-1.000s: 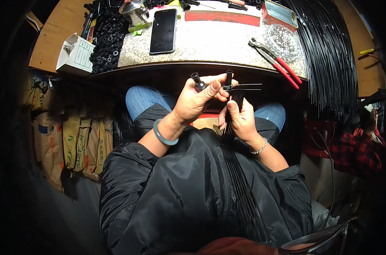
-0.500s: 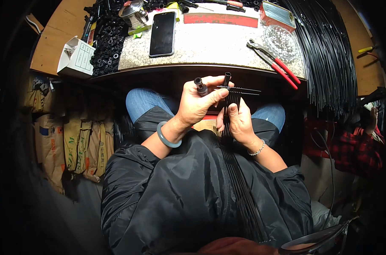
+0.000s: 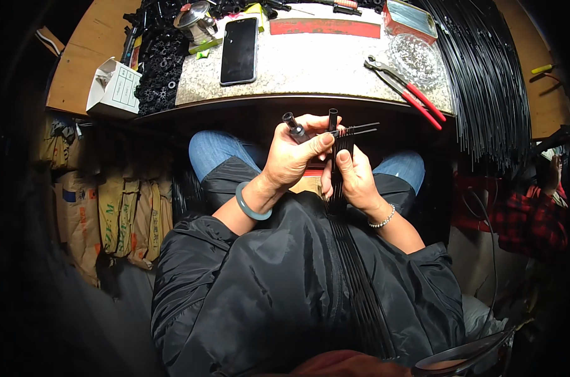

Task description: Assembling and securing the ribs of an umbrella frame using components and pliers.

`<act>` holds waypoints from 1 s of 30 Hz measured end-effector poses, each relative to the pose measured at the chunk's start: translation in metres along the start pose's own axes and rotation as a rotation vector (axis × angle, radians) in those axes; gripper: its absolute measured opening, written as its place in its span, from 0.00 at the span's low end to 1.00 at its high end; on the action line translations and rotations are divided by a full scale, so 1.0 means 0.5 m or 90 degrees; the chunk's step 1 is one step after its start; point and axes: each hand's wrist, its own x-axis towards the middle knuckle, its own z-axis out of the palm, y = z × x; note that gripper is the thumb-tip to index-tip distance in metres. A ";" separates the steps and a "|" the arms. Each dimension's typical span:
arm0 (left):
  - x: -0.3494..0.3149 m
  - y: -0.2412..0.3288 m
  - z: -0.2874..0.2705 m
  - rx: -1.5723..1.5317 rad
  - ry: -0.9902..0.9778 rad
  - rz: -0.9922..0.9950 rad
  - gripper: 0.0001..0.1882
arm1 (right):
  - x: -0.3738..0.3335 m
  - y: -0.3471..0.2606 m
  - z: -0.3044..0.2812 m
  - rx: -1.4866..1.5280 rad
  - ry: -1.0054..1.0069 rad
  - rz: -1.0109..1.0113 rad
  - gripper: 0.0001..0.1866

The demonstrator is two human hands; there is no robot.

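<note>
Thin black rods (image 3: 342, 188), a bundle too dense to count, are lying over our lap below the surface (image 3: 322, 69). Our right hand (image 3: 354, 179) is clamped around them; our left hand (image 3: 294, 157) is pinching one small black tube (image 3: 292, 124). We are judging that keeping the rod tips level matters. One phone (image 3: 239, 50) and one pair of red-handled pliers (image 3: 410, 94) are resting above.

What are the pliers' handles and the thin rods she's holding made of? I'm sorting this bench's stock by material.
The pliers show grey, dull metal jaws and glossy red handles, probably a plastic or rubber dip coat. The thin black rods in the right hand look matt and uniformly black, like the hanging bundle; coated metal or plastic, the view cannot settle it.
</note>
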 end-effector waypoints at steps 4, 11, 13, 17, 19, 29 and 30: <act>0.005 0.011 -0.005 0.078 -0.009 -0.009 0.16 | 0.004 0.005 -0.008 0.010 -0.022 0.015 0.24; 0.026 0.006 -0.027 0.025 -0.009 -0.078 0.13 | 0.004 0.012 -0.007 -0.024 0.010 0.010 0.30; 0.027 0.001 -0.036 0.020 -0.027 -0.078 0.09 | 0.003 0.007 -0.006 -0.028 0.012 0.013 0.31; 0.034 0.004 -0.039 0.075 -0.033 -0.063 0.10 | 0.015 -0.002 -0.013 -0.005 -0.012 0.045 0.31; 0.030 0.003 -0.036 0.051 -0.024 -0.074 0.10 | 0.014 -0.002 -0.011 0.003 -0.013 0.049 0.31; 0.037 0.006 -0.042 0.063 -0.051 -0.077 0.14 | 0.013 0.013 -0.015 0.009 -0.002 0.041 0.33; 0.038 0.005 -0.044 0.079 -0.060 -0.079 0.13 | 0.013 0.012 -0.015 0.012 -0.008 0.039 0.33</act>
